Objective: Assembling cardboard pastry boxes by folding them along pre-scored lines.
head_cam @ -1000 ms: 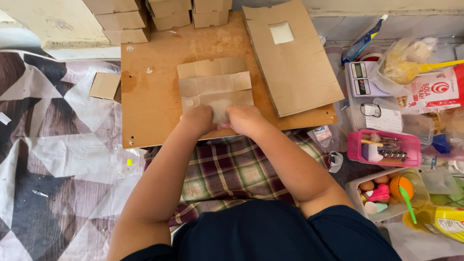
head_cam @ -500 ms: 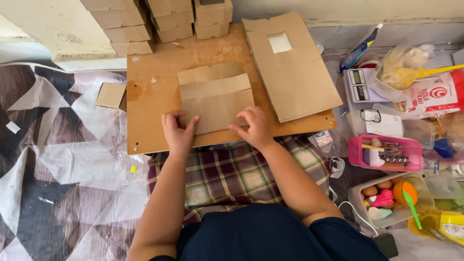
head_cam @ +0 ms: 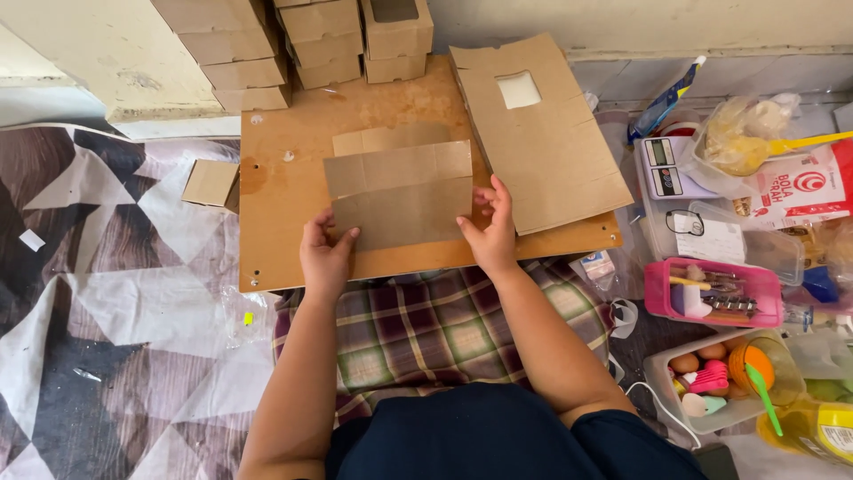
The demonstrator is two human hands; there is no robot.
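Bare board (head_cam: 284, 258) lay open to the left of the left hand (head_cam: 325, 256), and a strip ran free along the near edge. Stacked boxes (head_cam: 293, 44) blocked the far side. A large cardboard sheet (head_cam: 551, 160) and crowded containers (head_cam: 711, 293) closed off the right.

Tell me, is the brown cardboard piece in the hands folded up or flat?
Partly folded. The cardboard piece shows creases and flaps, one panel folded over, lying on the wooden board.

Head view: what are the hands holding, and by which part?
Both hands grip a flat brown cardboard piece lying on the wooden board: the left hand at its lower left corner, the right hand at its right edge.
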